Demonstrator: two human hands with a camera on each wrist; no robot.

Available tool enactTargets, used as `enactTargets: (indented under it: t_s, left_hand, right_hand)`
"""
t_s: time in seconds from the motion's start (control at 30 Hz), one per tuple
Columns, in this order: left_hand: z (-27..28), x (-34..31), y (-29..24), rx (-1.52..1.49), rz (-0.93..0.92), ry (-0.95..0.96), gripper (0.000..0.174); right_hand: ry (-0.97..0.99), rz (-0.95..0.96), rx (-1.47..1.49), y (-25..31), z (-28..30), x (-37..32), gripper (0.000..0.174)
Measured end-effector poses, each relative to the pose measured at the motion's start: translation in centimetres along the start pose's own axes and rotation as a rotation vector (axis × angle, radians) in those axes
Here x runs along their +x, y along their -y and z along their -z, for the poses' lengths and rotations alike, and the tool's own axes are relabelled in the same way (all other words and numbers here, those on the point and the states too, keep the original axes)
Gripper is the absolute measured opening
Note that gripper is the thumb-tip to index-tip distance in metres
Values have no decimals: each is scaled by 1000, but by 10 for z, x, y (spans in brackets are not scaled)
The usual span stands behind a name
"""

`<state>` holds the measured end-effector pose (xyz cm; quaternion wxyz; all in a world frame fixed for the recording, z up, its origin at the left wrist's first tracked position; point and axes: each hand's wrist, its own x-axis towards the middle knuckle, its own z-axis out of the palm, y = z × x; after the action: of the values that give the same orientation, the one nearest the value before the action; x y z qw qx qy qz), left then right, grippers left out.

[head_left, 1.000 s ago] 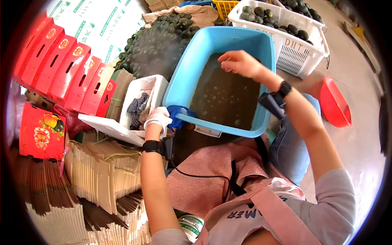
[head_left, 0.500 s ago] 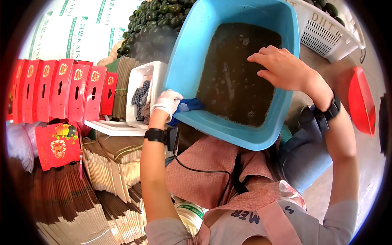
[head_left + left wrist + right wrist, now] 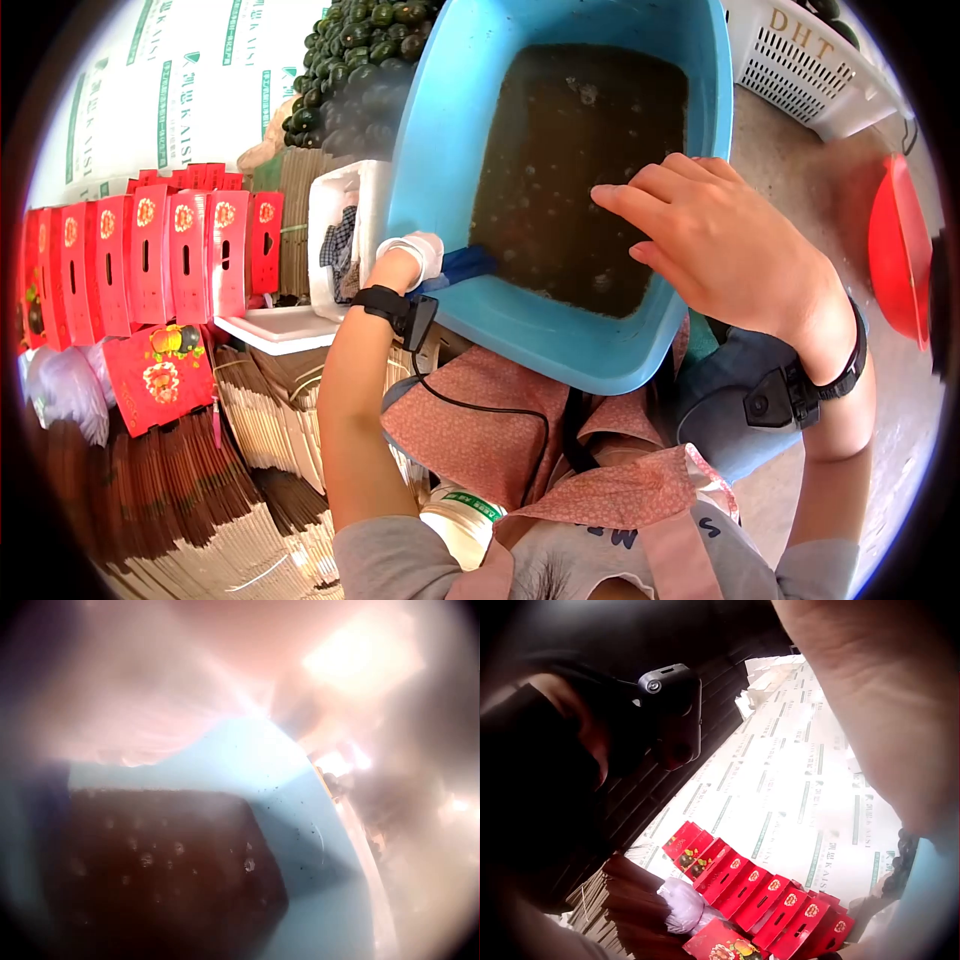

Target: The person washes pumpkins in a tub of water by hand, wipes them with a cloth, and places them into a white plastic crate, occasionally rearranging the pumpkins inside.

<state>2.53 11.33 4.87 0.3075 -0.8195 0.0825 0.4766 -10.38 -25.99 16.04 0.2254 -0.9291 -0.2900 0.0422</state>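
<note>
A large light-blue tub (image 3: 540, 345) with murky brown water (image 3: 570, 170) in it stands in front of the person. At its near left corner the left hand (image 3: 422, 256), in a white glove, grips a blue cloth (image 3: 462, 266) that lies against the inner wall. Most of those fingers are hidden in the head view and blurred in the left wrist view. The bare right hand (image 3: 725, 245) hovers over the tub's right side with loosely bent fingers and holds nothing. Bubbles float on the water.
Left of the tub, a white foam box (image 3: 322, 285) holds checked cloth. Red gift boxes (image 3: 140, 265) stand in a row beyond flattened cardboard stacks (image 3: 170, 510). Dark green squashes (image 3: 365, 50) are heaped behind. A white crate (image 3: 795, 80) and a red basin (image 3: 900, 255) are at right.
The right hand has moved nearer the body, above the tub's near right side. The left hand and blue cloth have shifted slightly inward at the corner. The head view has tilted down and turned.
</note>
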Motion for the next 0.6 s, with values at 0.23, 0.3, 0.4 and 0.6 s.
enactTargets:
  t_s: [0.23, 0.3, 0.4, 0.6]
  left_hand:
    - [-20, 3, 21, -100, -116, -182, 17]
    - [-28, 2, 25, -48, -180, -243, 16]
    - [-38, -6, 24, 14, -265, -378, 15]
    - [-50, -27, 26, 80, -337, -605, 18]
  right_hand:
    - [-4, 0, -13, 3, 1, -4, 47]
    - [-6, 9, -25, 4, 0, -5, 48]
    - [8, 3, -31, 5, -3, -4, 50]
    - [-83, 36, -62, 4, -14, -6, 29]
